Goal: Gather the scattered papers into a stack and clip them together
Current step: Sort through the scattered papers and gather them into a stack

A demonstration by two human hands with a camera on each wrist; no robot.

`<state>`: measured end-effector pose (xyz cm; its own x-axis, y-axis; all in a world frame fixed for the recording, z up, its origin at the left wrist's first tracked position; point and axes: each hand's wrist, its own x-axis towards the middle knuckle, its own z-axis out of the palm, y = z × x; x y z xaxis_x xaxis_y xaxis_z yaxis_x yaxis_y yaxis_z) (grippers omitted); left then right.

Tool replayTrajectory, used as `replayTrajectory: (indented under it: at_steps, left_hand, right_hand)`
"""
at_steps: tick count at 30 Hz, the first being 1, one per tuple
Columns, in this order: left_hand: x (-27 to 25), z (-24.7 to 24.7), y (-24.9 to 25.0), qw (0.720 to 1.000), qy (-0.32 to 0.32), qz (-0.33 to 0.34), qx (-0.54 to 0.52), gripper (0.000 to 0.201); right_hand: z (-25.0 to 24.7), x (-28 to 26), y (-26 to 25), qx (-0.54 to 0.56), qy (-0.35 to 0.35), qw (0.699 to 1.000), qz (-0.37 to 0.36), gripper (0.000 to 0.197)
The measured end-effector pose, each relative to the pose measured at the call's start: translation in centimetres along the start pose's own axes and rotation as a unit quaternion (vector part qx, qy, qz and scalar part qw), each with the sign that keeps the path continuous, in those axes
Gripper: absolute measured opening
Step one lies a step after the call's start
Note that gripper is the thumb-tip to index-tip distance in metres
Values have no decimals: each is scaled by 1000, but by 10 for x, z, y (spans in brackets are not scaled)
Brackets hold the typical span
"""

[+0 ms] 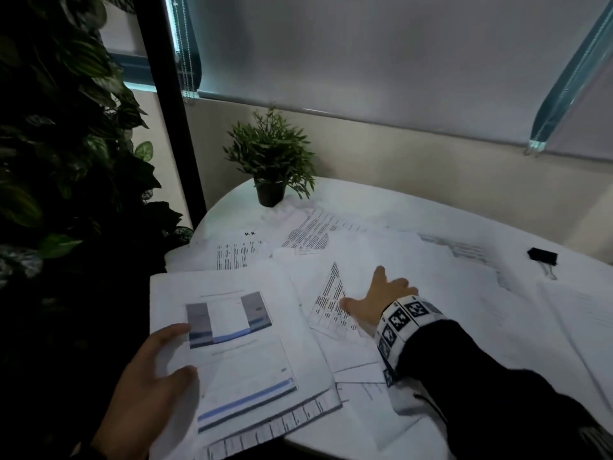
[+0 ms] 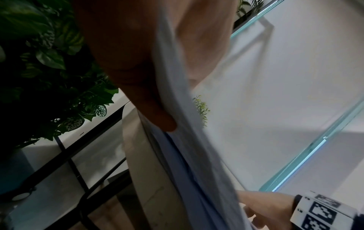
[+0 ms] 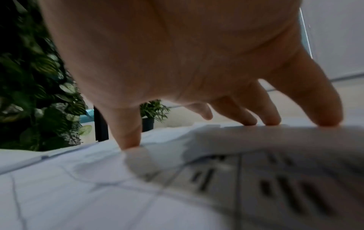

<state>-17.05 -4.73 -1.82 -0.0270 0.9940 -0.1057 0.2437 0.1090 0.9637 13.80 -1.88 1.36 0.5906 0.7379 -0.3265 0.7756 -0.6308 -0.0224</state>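
Note:
Printed sheets lie scattered over a round white table. My left hand grips a few gathered papers by their left edge, the top sheet showing a grey and blue chart. In the left wrist view the thumb pinches those papers against the fingers behind them. My right hand lies flat with spread fingers on a loose sheet with a printed table. Its fingertips press that sheet down. A black binder clip rests on the table at the far right, away from both hands.
A small potted plant stands at the table's back edge. More text sheets lie behind my right hand, and others at the right. A wall of dark leaves and a black post stand at the left.

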Motion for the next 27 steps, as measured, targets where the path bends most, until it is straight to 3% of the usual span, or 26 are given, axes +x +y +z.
replayTrajectory:
  at_steps: [2, 7, 11, 16, 19, 21, 22, 23, 24, 25, 27]
  left_hand:
    - [-1, 0, 4, 1000, -12, 0, -4, 45]
    - [-6, 2, 8, 1000, -1, 0, 8, 42]
    - [-4, 1, 1, 1000, 13, 2, -14, 31]
    - [-2, 4, -3, 1000, 23, -7, -9, 30]
    - [-2, 2, -7, 999, 15, -25, -25, 32]
    - [0, 1, -7, 998, 23, -31, -40, 28]
    - [-1, 1, -6, 997, 29, -34, -56, 22]
    - [-1, 1, -3, 994, 33, -49, -89, 16]
    - [-3, 2, 2, 986, 24, -69, -152, 18]
    - [-5, 3, 6, 967, 1, -100, -233, 30]
    - [-6, 2, 13, 914, -40, -161, -371, 48]
  right_hand:
    - [3, 6, 1, 12, -16, 1000, -22, 100]
    - [-6, -3, -5, -53, 32, 995, -79, 68]
    - [-16, -20, -9, -76, 52, 990, -106, 67]
    - [-61, -60, -14, 1, 208, 967, -149, 60]
    - [-84, -92, -17, 207, 270, 909, -242, 60]
    - [-92, -109, -21, 425, 224, 809, -340, 58]
    - [-89, -112, -24, 512, 178, 758, -362, 58]
    - [-81, -111, -26, 572, 123, 726, -361, 59]
    - [-69, -108, -29, 605, 62, 715, -345, 60]
    - [-51, -102, -33, 612, 6, 723, -320, 61]
    - [-17, -95, -38, 559, -73, 776, -283, 63]
